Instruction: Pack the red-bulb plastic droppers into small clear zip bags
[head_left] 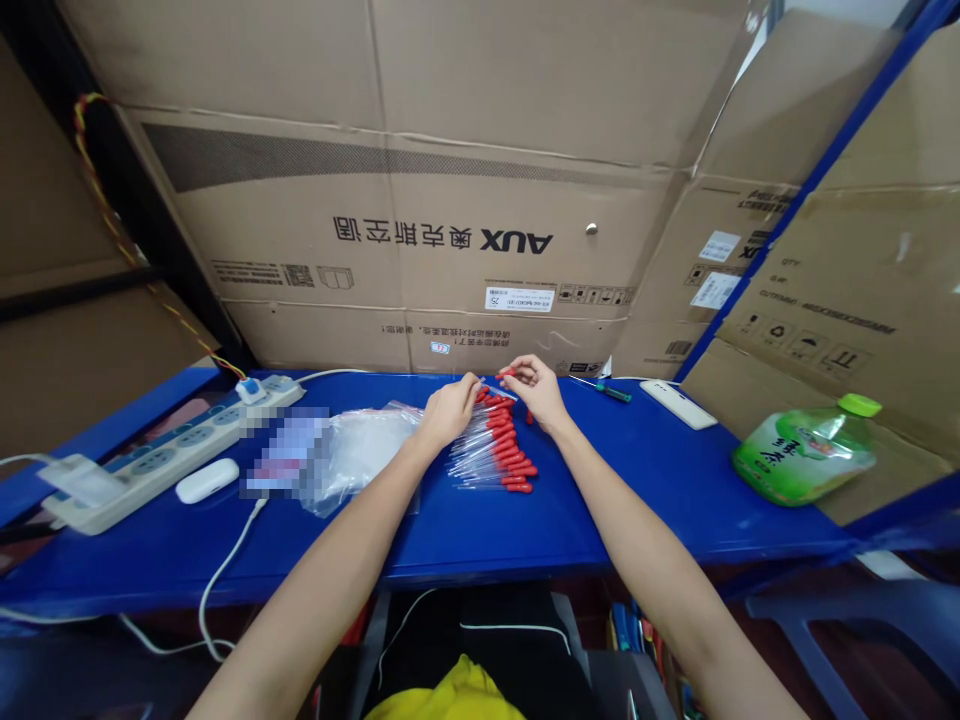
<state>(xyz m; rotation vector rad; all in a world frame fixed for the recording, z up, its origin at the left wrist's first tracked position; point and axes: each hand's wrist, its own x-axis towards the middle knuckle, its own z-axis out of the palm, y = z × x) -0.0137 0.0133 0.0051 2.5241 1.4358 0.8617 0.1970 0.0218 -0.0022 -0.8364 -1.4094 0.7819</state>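
Head view: red-bulbed droppers (514, 462) lie in a row on the tabletop (574, 510), twelve o'clock. My right hand (536, 388), toward one, pinches a red bulb (508, 373); my left hand (448, 408), just apart toward eleven, has a grip I can't tell. I'd press lightly, keeping the clear tubes (471, 462) parallel.

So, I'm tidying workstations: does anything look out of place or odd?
The large black lettering on the brown cardboard back panel is upside down. Nothing looks spilled: the slim, clear, red-ended pieces lie bunched.
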